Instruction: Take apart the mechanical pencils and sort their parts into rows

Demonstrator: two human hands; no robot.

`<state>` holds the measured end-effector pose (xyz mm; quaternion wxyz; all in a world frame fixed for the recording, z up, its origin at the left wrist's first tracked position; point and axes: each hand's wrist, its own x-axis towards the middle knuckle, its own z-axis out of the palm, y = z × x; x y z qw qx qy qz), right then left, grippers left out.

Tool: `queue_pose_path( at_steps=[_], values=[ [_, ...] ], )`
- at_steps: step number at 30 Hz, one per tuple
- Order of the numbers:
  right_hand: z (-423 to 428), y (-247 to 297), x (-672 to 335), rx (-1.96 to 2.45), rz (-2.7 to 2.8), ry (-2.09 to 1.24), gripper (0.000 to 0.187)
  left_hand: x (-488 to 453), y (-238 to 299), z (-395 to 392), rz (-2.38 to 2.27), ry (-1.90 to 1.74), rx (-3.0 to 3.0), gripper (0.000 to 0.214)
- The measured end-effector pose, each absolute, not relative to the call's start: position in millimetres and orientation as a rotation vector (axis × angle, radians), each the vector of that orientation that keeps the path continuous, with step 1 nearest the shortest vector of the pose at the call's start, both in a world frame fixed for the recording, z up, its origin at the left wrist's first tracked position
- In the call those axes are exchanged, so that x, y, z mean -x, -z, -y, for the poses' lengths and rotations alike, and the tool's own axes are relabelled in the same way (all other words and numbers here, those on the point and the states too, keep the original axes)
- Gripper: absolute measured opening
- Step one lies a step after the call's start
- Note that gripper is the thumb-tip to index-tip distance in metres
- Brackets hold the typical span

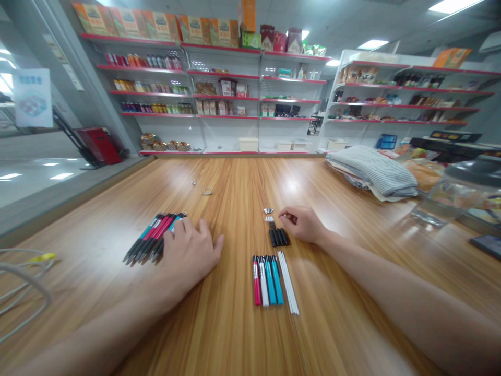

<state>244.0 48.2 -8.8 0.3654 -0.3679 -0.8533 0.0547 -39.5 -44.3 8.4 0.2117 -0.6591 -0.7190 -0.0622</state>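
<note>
My left hand (191, 249) lies palm down with its fingers apart, partly covering a bundle of assembled pens (151, 235) in red, blue and black. Its fingertips reach the pens' right side; contact is hard to tell. My right hand (303, 223) rests on the table, fingers curled; whatever may be inside is hidden. Just left of it are small metal pen tips (268, 211), small white parts (269, 219), tiny springs (272, 225) and black grips (278, 237). Nearer me lie red, white and blue pen barrels (268, 280) beside thin white refills (288, 283).
A wooden table (227, 324) spans the front. A grey cable loop (207, 191) lies farther back; white cables (23, 282) are at left. Folded striped cloth (371, 169), a clear container (442, 196) and a phone (487, 245) sit at right. Stocked shelves (223, 97) stand behind.
</note>
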Motion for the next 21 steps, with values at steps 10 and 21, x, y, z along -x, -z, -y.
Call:
queue_pose_path(
  at_steps=[10, 21],
  values=[
    [-48.2, 9.5, -243.8, 0.93, 2.19, -0.12, 0.015, 45.6, -4.0, 43.0, 2.048, 0.052, 1.809, 0.061],
    [-48.0, 9.9, -243.9, 0.904, 2.192, -0.103, 0.016, 42.9, -4.4, 41.7, 2.016, 0.113, 1.814, 0.058]
  ],
)
